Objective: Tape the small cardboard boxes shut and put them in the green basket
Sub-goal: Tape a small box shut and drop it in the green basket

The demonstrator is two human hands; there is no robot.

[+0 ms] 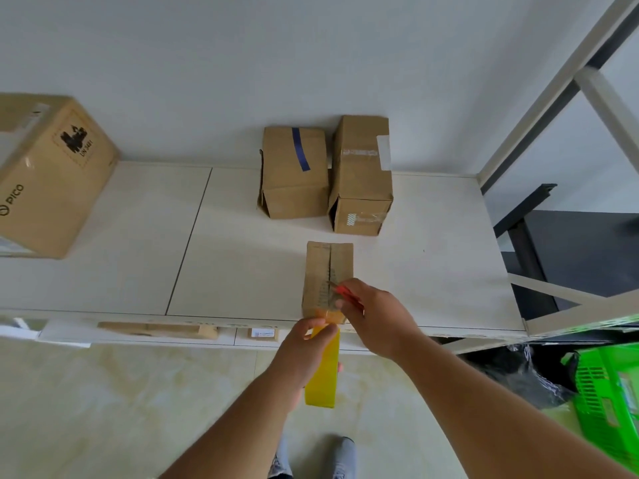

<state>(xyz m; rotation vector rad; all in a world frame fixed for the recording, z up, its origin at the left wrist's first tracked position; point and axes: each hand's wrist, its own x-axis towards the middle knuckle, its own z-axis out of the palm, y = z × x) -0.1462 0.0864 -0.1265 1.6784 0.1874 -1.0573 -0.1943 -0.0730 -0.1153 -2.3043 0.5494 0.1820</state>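
A small cardboard box (328,267) lies at the front edge of the white table (138,243), its top seam facing up. My left hand (304,354) holds a yellow tape roll (323,371) just below the table edge, with a strip of tape running up onto the box's near end. My right hand (373,316) grips a red cutter (340,290) over the box's near end. Two more small boxes stand at the back: one with a blue tape strip (294,174) and one with clear tape (361,178). The green basket (608,392) sits on the floor at the lower right.
A large PICO cardboard box (52,174) stands at the table's left. A white metal frame (553,98) rises on the right, with a black bag (518,371) on the floor beside the basket. Flat cardboard pieces (159,330) lie on a shelf under the table edge.
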